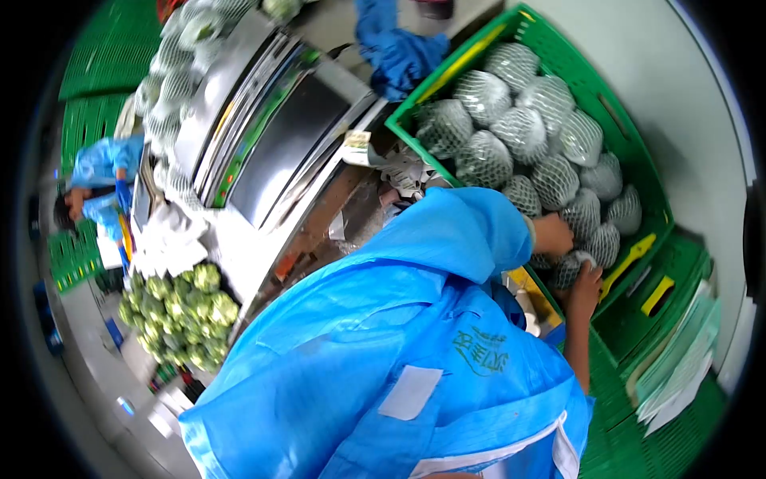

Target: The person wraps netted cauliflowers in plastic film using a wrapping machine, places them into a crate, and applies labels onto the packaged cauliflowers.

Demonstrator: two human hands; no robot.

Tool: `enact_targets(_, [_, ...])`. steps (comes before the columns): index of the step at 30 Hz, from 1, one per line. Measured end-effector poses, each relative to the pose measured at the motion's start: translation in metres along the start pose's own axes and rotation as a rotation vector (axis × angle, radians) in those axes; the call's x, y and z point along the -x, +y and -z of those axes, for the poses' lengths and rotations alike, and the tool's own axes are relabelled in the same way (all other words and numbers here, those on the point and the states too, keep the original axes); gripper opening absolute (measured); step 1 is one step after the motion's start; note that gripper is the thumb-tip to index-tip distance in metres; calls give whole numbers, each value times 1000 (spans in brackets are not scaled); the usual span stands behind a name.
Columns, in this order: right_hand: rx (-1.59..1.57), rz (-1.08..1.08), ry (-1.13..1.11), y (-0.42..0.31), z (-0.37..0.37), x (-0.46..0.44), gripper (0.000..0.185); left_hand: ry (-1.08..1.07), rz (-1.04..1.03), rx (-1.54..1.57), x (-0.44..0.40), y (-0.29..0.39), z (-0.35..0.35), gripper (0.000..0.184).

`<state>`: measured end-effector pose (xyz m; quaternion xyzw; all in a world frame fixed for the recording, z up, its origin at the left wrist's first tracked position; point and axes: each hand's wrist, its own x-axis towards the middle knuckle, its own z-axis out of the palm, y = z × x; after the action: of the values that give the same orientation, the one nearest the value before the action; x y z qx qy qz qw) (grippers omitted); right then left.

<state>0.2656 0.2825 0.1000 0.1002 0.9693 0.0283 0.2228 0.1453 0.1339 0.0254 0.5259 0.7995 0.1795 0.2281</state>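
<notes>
Both my hands are in the near corner of a green crate (638,144) that holds several vegetable heads (523,134) in white foam nets. My left hand (553,234), out of a blue sleeve, is closed among the heads, its fingertips partly hidden. Just below it, my right hand (584,289) has its fingers curled round the edge of a net-wrapped head (568,270). The underside of that head is out of sight. My blue smock (359,319) fills the lower middle of the view.
Left of me is a metal-topped worktable (287,120) with netted heads behind it. Bare green-white vegetable heads (179,311) are piled lower left. Green sheets (678,351) lie beside a second green crate (654,295). Another person (104,180) in blue is at far left.
</notes>
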Motion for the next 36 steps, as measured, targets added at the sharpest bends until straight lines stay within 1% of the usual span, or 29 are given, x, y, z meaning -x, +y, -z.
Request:
enact_targets(2, [13, -6, -90, 1, 11, -4, 97, 209, 1, -52, 21, 6, 6, 38])
enact_targets(4, [-46, 41, -169, 4, 28, -6, 92, 637, -180, 188, 90, -5, 53, 32])
enact_targets(6, [-22, 114, -56, -18, 59, 1, 85, 773, -77, 523, 178, -19, 83, 31])
enact_targets(7, [-8, 146, 1, -29, 69, 4, 82, 846, 150, 389, 227, -28, 80, 22])
enact_targets(8, [-110, 222, 93, -39, 70, 2, 72, 967, 222, 41, 273, -54, 56, 19])
enact_targets(9, [-148, 325, 76, -48, 71, -1, 69, 1083, 282, -63, 325, -60, 62, 17])
enact_targets(10, [-197, 436, 60, -66, 71, -6, 67, 1019, 593, 48, 366, -66, 38, 18])
enact_targets(11, [-276, 486, -64, -101, 88, -4, 60, 926, 911, 348, 392, -82, 3, 25])
enact_targets(12, [-286, 570, -105, -136, 97, 0, 58, 817, 1221, 656, 420, -94, -27, 33])
enact_targets(14, [-304, 757, -197, -204, 108, 9, 55, 830, 1387, 1107, 440, -107, -48, 55])
enact_targets(15, [-204, 755, -75, -229, 109, 16, 49, 874, 1352, 1264, 439, -127, -82, 62])
enact_targets(16, [-206, 878, -25, -242, 107, 10, 47, 917, 1296, 1414, 435, -148, -107, 70])
enact_targets(18, [-191, 1103, 82, -251, 106, -5, 43, 1267, 1026, 1304, 410, -143, -91, 74])
enact_targets(19, [-176, 1062, 95, -253, 108, -5, 37, 1293, 978, 1409, 403, -153, -90, 68])
enact_targets(20, [-200, 1085, 85, -253, 109, -7, 36, 1306, 911, 1519, 398, -159, -89, 62])
enact_targets(21, [-226, 1095, 77, -250, 111, -9, 35, 1421, 810, 1724, 393, -155, -77, 48])
enact_targets(22, [-250, 1098, 70, -245, 115, -11, 34, 1538, 851, 1689, 385, -153, -70, 34])
enact_targets(24, [-313, 1121, 68, -238, 117, -8, 32, 1621, 807, 1698, 383, -143, -50, 26])
enact_targets(25, [-390, 1121, 36, -233, 114, -7, 32, 1660, 669, 1658, 382, -137, -33, 20])
enact_targets(27, [-590, 1062, -24, -225, 111, -7, 36, 1459, 567, 1488, 384, -95, 24, 24])
enact_targets(28, [-779, 935, -184, -225, 114, -9, 41, 1364, 482, 1420, 380, -66, 59, 25])
enact_targets(29, [-1068, 931, -356, -224, 111, -20, 51, 1291, 489, 1303, 374, -37, 91, 23])
enact_targets(30, [-1338, 885, -402, -235, 119, -12, 57, 1211, 473, 1192, 368, -14, 115, 22])
enact_targets(31, [-1479, 837, -531, -240, 129, -15, 58, 1176, 403, 1048, 359, -2, 130, 23])
enact_targets(32, [-1618, 839, -663, -247, 142, -15, 52, 1148, 332, 905, 351, 3, 138, 24])
enact_targets(33, [-1568, 862, -685, -249, 141, -27, 42, 1101, 325, 817, 345, 3, 141, 23])
enact_targets(34, [-1566, 785, -597, -247, 157, -19, 31, 1063, 317, 717, 336, 2, 143, 23])
enact_targets(35, [-1639, 746, -402, -254, 161, -11, 21, 1056, 361, 767, 330, -1, 146, 21])
enact_targets(36, [-1430, 813, -111, -254, 153, -23, 16, 1050, 420, 816, 327, -1, 144, 20])
